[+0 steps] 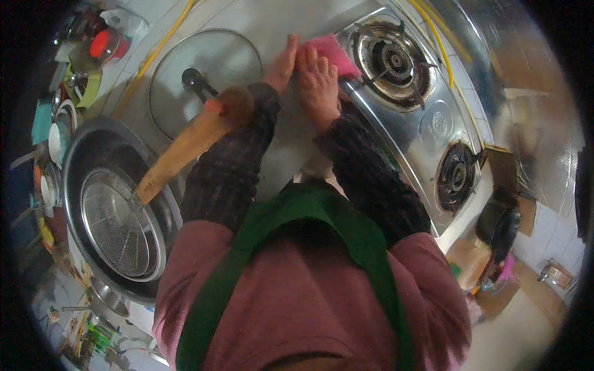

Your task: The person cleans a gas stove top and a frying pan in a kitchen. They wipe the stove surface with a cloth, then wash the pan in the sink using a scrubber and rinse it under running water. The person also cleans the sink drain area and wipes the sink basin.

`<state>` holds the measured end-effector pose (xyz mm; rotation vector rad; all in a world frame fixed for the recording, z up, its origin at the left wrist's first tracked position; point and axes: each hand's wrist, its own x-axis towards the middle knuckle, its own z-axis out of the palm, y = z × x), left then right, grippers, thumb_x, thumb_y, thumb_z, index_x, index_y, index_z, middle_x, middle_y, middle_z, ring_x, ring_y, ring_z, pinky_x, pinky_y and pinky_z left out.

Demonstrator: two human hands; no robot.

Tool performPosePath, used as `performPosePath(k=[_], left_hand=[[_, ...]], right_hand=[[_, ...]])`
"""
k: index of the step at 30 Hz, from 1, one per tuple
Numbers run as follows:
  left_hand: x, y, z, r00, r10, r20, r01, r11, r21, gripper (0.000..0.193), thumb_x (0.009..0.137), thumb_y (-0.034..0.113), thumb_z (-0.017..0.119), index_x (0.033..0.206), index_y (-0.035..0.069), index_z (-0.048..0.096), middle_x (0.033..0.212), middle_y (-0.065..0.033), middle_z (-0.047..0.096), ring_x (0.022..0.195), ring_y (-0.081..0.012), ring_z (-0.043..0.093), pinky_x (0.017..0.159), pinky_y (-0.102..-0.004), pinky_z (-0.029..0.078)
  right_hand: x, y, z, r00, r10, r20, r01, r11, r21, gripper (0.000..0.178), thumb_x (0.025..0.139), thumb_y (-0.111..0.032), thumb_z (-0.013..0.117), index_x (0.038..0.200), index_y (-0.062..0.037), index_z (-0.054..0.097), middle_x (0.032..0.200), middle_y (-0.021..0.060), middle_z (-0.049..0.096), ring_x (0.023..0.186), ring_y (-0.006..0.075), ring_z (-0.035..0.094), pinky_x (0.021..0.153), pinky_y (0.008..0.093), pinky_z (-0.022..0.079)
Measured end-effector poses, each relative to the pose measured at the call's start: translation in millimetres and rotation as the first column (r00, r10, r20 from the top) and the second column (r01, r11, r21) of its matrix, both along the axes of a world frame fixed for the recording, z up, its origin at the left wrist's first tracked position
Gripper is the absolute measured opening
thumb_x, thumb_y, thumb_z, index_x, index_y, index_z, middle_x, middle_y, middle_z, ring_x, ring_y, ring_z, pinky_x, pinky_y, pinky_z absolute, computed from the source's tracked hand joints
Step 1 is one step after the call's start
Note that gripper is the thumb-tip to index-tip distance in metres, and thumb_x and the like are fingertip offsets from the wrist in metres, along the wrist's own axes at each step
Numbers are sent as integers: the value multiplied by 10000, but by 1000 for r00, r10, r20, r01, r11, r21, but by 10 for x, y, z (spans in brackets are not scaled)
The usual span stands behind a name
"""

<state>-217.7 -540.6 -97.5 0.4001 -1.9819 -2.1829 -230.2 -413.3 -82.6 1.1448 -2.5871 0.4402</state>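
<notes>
My right hand [318,86] lies over a pink cloth [340,57] at the stove's left edge. Its fingers press on the cloth and point away from me. Just left of it, my left hand [283,67] is turned on its side at the counter, fingers straight and nothing visible in it. A clear round glass lid [229,52] with a black knob lies by my left wrist. The wooden handle [185,145] of a wire-mesh strainer [114,216] reaches up across my left forearm in the picture. The strainer's bowl sits in a large dark basin [77,145].
On the right is a steel two-burner stove [387,114] with a far burner [396,59] and a near burner [456,176]. A yellow hose [154,52] runs behind the lid. Bowls [59,142] and a red-lidded jar [108,44] crowd the left. A dark pan [497,219] stands near right.
</notes>
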Motion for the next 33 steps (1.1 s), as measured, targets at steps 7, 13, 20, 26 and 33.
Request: performPosePath(k=[7,13,20,26,33], left_hand=[[276,-80,163,972,233,5,-233,972,-8,771,941,616,323,1437,25,326,1435,-140,407,1332,-237,366,1092,-426,247],[572,-91,241,933,339,125,-352,930,108,613,956,449,447,1375,4,414,1331,-101,511,1273,-195,430,1042,-352,312],[950,-10,148,934,335,121,-352,921,165,496,953,363,473,1298,7,494,1270,-83,564,1187,-188,515,994,-345,376],[1001,97,251,945,259,200,-295,939,179,393,950,319,510,1191,15,572,1190,-64,608,1102,-175,556,923,-315,422],[984,413,593,964,260,57,-265,957,119,251,928,180,575,1097,1,628,1072,-49,645,965,-104,584,817,-247,435]], right_hand=[[466,301,-349,873,42,487,44,986,-163,447,896,-213,408,1299,-28,458,1320,129,460,1187,279,455,984,422,363],[561,404,9,80,428,900,458,786,-415,444,964,-391,383,1158,-34,562,1122,105,587,1049,225,538,887,375,425],[-528,22,688,677,333,656,238,745,-623,290,889,-282,480,857,-31,622,797,64,622,676,189,548,583,323,431],[-94,292,305,568,437,698,38,833,-552,229,882,-206,523,926,-5,624,908,105,653,797,224,622,721,343,486],[476,1795,748,613,232,755,482,647,-591,254,912,-132,476,1122,-24,569,1077,125,623,924,232,590,768,345,478]])
